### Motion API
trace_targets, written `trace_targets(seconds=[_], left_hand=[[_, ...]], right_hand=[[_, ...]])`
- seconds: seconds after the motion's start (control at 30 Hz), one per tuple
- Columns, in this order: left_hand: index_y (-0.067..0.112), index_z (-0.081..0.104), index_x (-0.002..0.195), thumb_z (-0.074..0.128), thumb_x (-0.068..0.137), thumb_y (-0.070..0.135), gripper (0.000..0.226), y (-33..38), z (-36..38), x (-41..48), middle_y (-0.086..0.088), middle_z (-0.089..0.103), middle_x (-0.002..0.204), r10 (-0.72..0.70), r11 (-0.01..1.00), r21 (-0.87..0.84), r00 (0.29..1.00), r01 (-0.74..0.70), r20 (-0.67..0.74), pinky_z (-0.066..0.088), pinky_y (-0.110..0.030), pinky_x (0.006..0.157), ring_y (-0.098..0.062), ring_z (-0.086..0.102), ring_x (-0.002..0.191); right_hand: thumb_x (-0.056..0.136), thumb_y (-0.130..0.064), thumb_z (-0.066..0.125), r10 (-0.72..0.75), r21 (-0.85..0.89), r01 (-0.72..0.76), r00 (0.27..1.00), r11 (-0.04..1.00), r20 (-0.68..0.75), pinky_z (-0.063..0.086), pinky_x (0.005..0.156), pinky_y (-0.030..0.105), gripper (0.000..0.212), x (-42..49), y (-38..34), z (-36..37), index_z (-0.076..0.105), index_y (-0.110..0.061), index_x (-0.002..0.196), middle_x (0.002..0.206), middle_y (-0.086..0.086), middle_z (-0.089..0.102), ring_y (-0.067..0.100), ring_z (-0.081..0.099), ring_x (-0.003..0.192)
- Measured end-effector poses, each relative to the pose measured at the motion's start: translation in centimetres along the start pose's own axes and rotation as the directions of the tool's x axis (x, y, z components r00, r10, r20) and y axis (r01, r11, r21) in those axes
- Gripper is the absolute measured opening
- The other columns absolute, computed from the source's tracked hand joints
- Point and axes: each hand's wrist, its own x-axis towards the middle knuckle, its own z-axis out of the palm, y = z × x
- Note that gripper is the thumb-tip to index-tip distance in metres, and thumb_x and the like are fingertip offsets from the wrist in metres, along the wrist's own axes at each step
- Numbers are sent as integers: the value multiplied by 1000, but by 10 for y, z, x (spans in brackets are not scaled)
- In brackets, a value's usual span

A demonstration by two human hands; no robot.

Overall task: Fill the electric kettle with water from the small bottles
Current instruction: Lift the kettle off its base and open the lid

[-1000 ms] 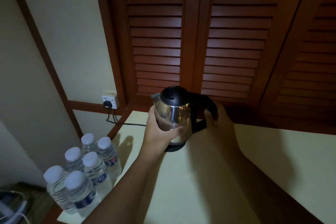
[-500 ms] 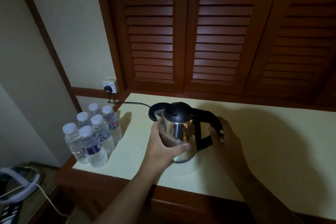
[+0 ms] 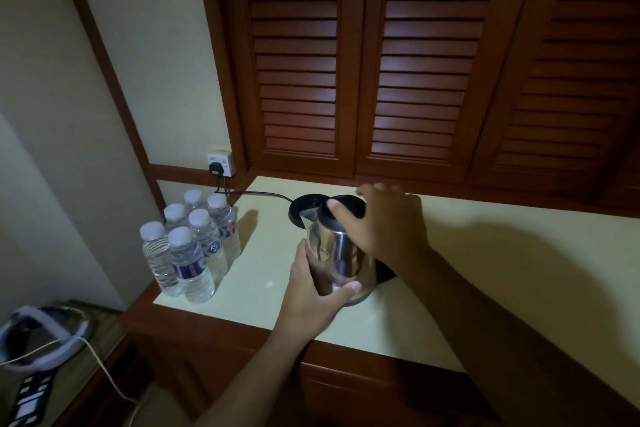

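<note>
Left hand (image 3: 313,302) grips kettle (image 3: 337,253) body on worktop (image 3: 485,270); right hand (image 3: 384,222) grasps its lid. Bottles (image 3: 190,246) stand left.

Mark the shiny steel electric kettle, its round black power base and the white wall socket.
Shiny steel electric kettle (image 3: 330,251), head view, on its bare steel side.
Round black power base (image 3: 302,208), head view, on its left part.
White wall socket (image 3: 224,159), head view, on its faceplate.

Dim warm indoor light, soft shadows across countertop (image 3: 485,253), wide-angle bending at edges, slightly soft
</note>
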Motion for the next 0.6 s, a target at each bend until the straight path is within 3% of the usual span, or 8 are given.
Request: trace_targets(seconds=[0.07, 0.23, 0.33, 0.47, 0.6], left_hand=[[49, 20, 156, 88, 69, 66, 112, -2, 1, 1, 21, 44, 154, -12, 1000, 5, 1000, 12, 10, 50, -39, 115, -9, 49, 142], [46, 23, 157, 90, 70, 61, 111, -6, 0, 3, 18, 49, 151, -36, 999, 20, 999, 36, 16, 53, -40, 112, -12, 52, 139], [46, 22, 158, 89, 68, 64, 113, -7, 0, 4, 17, 47, 155, -38, 999, 35, 999, 37, 16, 51, -43, 114, -12, 50, 142], [46, 21, 158, 89, 70, 62, 113, -9, -1, 4, 19, 46, 155, -34, 999, 39, 999, 33, 13, 50, -42, 114, -10, 49, 143], [45, 23, 156, 88, 73, 57, 106, -5, 0, 2, 19, 48, 152, -26, 998, 53, 1000, 25, 15, 51, -41, 114, -9, 50, 140]], right_hand=[[83, -78, 42, 23, -51, -22, 1000, 998, 17, 47, 92, 44, 69, 9, -10, 3, 65, -19, 110, 106, 2, 68, 25, 61, 101], [84, -50, 57, -7, 49, 9, 999, 999, -34, 49, 80, 38, 36, 19, -14, 3, 65, -16, 92, 81, 1, 64, 22, 61, 75], [92, -39, 55, 38, 261, -28, 999, 965, -33, 55, 62, 33, 20, 19, -6, -1, 58, -21, 86, 70, -1, 61, 16, 60, 60], [104, -38, 40, 179, 606, -160, 983, 779, 29, 48, 61, 20, 23, 3, 16, -14, 59, -24, 102, 83, -4, 65, 6, 63, 73], [108, -39, 32, 339, 806, -308, 930, 505, 142, 34, 66, 11, 29, -28, 32, -13, 58, -24, 105, 87, -17, 57, -6, 54, 79]])
